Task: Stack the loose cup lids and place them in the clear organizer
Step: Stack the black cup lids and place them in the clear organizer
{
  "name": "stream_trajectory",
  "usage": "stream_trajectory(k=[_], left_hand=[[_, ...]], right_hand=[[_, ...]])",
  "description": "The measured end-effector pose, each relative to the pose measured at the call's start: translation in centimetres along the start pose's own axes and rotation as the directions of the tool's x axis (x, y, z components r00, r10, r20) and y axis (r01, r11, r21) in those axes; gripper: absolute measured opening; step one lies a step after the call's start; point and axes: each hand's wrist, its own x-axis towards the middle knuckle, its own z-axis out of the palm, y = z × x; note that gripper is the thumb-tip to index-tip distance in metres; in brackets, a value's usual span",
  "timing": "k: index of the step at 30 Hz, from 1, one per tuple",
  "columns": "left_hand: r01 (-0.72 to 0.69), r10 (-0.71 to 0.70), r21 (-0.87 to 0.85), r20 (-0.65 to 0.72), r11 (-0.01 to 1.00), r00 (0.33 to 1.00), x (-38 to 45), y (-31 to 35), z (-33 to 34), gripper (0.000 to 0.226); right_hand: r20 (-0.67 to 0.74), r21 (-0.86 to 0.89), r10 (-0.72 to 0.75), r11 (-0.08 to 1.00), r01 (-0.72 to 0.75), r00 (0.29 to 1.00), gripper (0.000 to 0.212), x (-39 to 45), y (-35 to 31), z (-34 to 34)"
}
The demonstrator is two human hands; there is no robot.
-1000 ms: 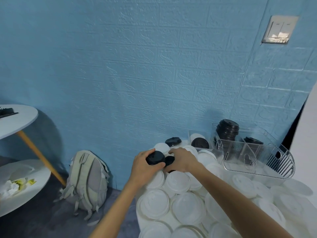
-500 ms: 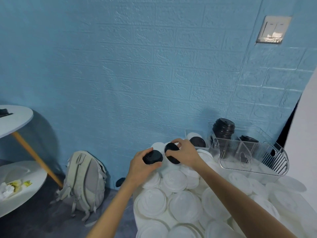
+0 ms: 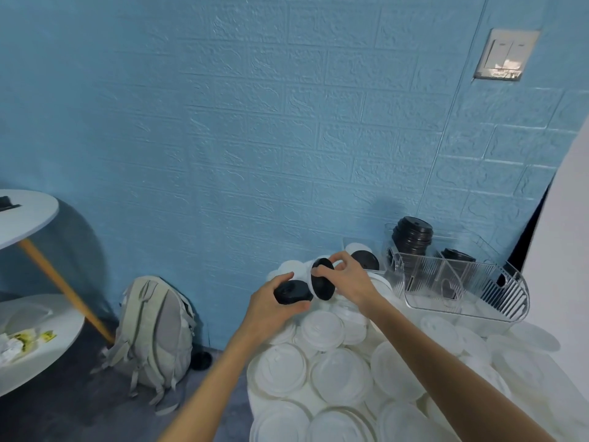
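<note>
My left hand [image 3: 271, 309] grips a black cup lid [image 3: 291, 291] held flat above the pile. My right hand [image 3: 345, 279] pinches a second black lid [image 3: 322, 283], tilted on edge right beside the first. Under both hands lies a heap of several loose white lids [image 3: 341, 371]. The clear organizer [image 3: 459, 290] stands at the back right, with a tall stack of black lids [image 3: 412, 239] in its far compartment and another black lid [image 3: 457, 255] to the right of it. One more black lid [image 3: 365, 260] lies behind my right hand.
The blue brick-pattern wall runs close behind the pile. A grey backpack [image 3: 156, 333] leans against it on the floor at the left. A white two-tier round table [image 3: 25, 215] with an orange leg stands at the far left. A white panel [image 3: 570, 250] closes the right side.
My right hand has lifted a black lid off the pile and tipped it on edge next to the lid in my left hand. The view shifted slightly.
</note>
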Motion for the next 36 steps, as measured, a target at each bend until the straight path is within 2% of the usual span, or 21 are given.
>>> stream_trajectory(k=[3,8,14,20,28,36], left_hand=[[-0.007,0.007,0.019,0.000,1.000,1.000,-0.1,0.1,0.0,0.069],[0.005,-0.004,0.061,-0.021,0.998,1.000,0.1,0.1,-0.1,0.067],[0.016,-0.011,0.083,-0.060,0.996,0.998,0.0,-0.2,0.2,0.068],[0.043,-0.034,0.064,-0.135,0.997,0.990,0.3,-0.5,0.2,0.064],[0.054,-0.049,0.038,-0.128,0.998,0.991,0.5,-0.4,0.2,0.064],[0.011,-0.013,-0.031,-0.077,0.999,0.997,0.0,0.1,0.0,0.069]], right_hand=[[0.019,0.015,0.042,0.999,-0.042,0.999,0.040,0.0,0.6,0.2],[-0.048,-0.342,-0.103,0.936,0.080,0.994,0.054,0.0,0.5,0.6],[0.013,-0.512,-0.116,0.852,0.107,0.993,0.058,-0.1,0.0,1.0],[0.021,-0.499,-0.117,0.859,0.112,0.993,0.056,-0.1,0.1,0.8],[0.022,-0.457,-0.127,0.881,0.123,0.992,0.053,0.3,-0.7,1.0],[-0.049,-0.109,-0.132,0.986,0.126,0.990,0.037,0.3,-1.8,0.2]])
